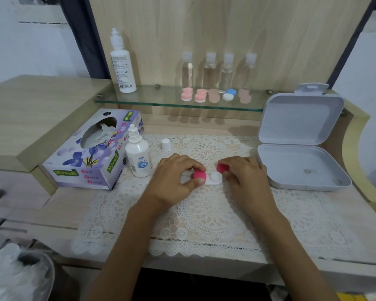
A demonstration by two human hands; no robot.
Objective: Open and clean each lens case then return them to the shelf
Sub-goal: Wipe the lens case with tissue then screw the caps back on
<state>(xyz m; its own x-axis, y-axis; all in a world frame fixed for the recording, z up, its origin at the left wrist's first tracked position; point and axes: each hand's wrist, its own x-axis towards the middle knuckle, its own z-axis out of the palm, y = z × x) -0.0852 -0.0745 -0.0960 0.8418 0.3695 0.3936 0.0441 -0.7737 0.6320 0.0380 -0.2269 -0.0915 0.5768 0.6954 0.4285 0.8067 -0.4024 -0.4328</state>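
Lens case (215, 178) sits on the lace mat (204, 216), centre of the desk (59, 203), between my hands. White base, lying flat.

Left hand (175, 181): thumb and fingers pinch the fitted pink cap (199, 175), which sits on the case's left well. Right hand (245, 179): fingers curled round the loose pink cap (222, 167), held just above and right of the right well, which shows white. Hands are apart, with the case between them.

Surface:
- tissue box (89, 155) on the left, angled, with a tissue poking out of the slot
- small solution bottle (138, 158) upright, touching or just beside the box; its nozzle is bare
- white bottle cap (165, 144) standing on the mat, behind my left hand
- grey hinged box (300, 148) on the right, with its lid up; something small in the tray, can't tell what

Glass shelf (156, 102) behind, fixed to the wood back panel (226, 29):
- tall solution bottle (123, 68) at the left end
- four clear bottles (210, 69) in a row
- shelf lens cases (201, 96) in front of them, mostly pink, one blue and white

Room: white walls either side, dark vertical strips flanking the panel. Bin (15, 274) at lower left, with white tissue in it.
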